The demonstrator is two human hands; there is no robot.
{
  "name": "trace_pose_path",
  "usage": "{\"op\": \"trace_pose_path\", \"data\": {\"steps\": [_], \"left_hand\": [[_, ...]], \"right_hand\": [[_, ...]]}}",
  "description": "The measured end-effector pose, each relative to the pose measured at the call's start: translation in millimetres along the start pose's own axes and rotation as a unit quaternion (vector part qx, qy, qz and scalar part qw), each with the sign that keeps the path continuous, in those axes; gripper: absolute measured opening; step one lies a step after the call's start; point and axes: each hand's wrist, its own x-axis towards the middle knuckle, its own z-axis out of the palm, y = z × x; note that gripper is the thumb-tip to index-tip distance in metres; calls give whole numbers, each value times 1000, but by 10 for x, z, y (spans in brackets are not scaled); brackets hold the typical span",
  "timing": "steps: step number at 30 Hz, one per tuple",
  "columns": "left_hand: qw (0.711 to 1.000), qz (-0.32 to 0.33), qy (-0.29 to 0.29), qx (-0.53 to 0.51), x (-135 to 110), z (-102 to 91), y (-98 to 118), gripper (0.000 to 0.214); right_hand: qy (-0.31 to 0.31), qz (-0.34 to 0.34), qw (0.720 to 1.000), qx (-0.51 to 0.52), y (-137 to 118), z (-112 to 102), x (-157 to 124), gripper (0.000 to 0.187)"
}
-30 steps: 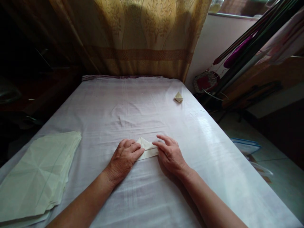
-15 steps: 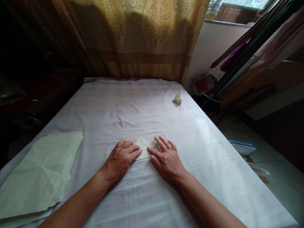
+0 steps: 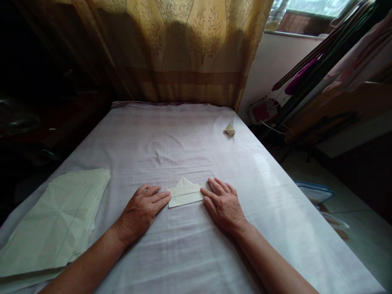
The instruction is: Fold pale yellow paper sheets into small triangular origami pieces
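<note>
A small folded cream paper (image 3: 185, 192) with a pointed top lies flat on the white cloth-covered table (image 3: 190, 139). My left hand (image 3: 141, 210) rests flat to its left, fingers stretched out, fingertips at the paper's left edge. My right hand (image 3: 223, 205) lies flat to its right, fingers spread, fingertips touching the paper's right edge. Neither hand holds anything.
A stack of large creased cream sheets (image 3: 55, 222) lies at the table's left edge. A small finished folded paper piece (image 3: 230, 130) sits far right. A patterned curtain (image 3: 183, 49) hangs behind the table. Rods and cloth (image 3: 318, 61) lean at the right; a plastic tub (image 3: 315, 191) stands on the floor.
Both hands have slid outward off the folded paper, the left one moving left and back. The paper now shows fully between them.
</note>
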Motion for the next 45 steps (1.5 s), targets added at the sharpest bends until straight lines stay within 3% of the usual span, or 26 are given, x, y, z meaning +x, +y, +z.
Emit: {"op": "trace_pose_path", "data": {"steps": [7,15,22,31,35,39,43,45], "left_hand": [[999,-31,7,-26,46,-75,18,35],[994,-85,11,-64,658,-60,172,13],[979,-90,-138,-120,1084,57,207,18],[948,-158,-150,-231,1230,54,163,15],[903,-227,-120,-345,1213,51,138,14],[818,-302,-58,-486,1172,42,92,26],[727,-352,19,-590,1104,-12,90,45],[690,-368,48,-621,1058,-30,113,50]], "right_hand": [[43,9,999,25,82,67,-12,29],[54,16,995,80,78,67,7,20],[34,14,996,86,48,44,13,21],[53,11,992,118,69,61,19,31],[84,43,979,182,92,117,25,52],[87,101,936,326,21,166,116,67],[51,125,873,468,-156,148,293,64],[36,122,859,496,-258,124,377,52]]}}
